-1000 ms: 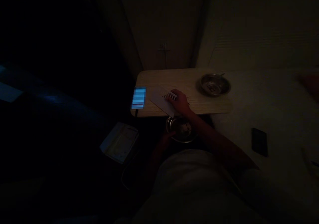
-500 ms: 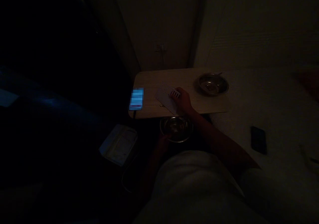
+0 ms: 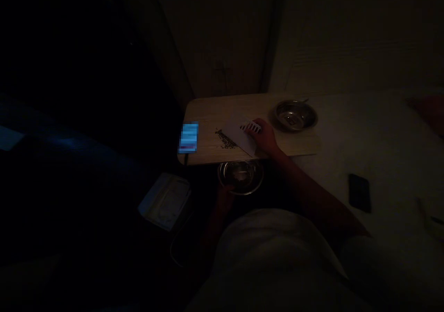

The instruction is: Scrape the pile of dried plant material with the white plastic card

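Note:
In the dim light my right hand (image 3: 264,136) is closed on a flat white sheet (image 3: 239,134) with a row of dark stripes or slots beside my fingers. The sheet is over the wooden table (image 3: 204,110), and small dark bits (image 3: 226,140), like seeds or grains, lie loose along its left edge. My left hand (image 3: 227,194) grips the near left rim of a shiny metal bowl (image 3: 241,177), held just below the table's front edge. What lies in this bowl is too dark to make out.
Another metal bowl (image 3: 295,116), with a thin utensil handle at its rim, stands on the table's right end. A lit phone (image 3: 188,137) lies at the left end. A pale tub-like container (image 3: 165,202) sits lower left; a dark phone (image 3: 359,192) rests on the pale surface at right.
My right hand and the white sheet have moved right, baring more dark bits on the table. The held bowl has shifted slightly left with my left hand.

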### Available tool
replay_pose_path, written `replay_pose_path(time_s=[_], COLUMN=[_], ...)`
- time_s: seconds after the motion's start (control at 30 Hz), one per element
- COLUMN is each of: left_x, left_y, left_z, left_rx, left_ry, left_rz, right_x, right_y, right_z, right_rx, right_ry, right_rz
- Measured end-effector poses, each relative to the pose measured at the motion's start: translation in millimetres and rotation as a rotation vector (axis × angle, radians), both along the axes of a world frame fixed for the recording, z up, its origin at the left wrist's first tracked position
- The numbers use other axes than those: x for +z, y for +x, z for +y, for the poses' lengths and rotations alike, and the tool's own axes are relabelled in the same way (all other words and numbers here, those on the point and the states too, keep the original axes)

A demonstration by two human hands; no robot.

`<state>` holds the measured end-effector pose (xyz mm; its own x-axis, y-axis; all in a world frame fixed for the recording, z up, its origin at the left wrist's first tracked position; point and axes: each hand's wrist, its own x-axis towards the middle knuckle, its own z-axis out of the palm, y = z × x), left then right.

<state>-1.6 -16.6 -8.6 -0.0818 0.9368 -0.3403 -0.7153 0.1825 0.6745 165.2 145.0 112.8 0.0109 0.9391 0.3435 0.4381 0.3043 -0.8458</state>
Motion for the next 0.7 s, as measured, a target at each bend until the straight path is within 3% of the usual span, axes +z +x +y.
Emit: replay_pose_path(time_s=[0.13, 0.43, 0.7], left_x=[-8.8, -9.5, -13.5], left_y=[0, -2, -4], left_z=[2, 3, 3], left_rx=[0.041, 0.056, 0.073], left_ry=[-0.038, -0.083, -0.092], left_rz=[-0.021, -0.056, -0.027], right_x=[1.0, 7.5, 23.9], right_y=[3, 11, -2], right_z=[-1, -4, -17], right_rx=[-0.019, -0.066, 0.064], right_ry=[0.0, 0.022, 0.094], right_rz=[0.001, -0.024, -0.102])
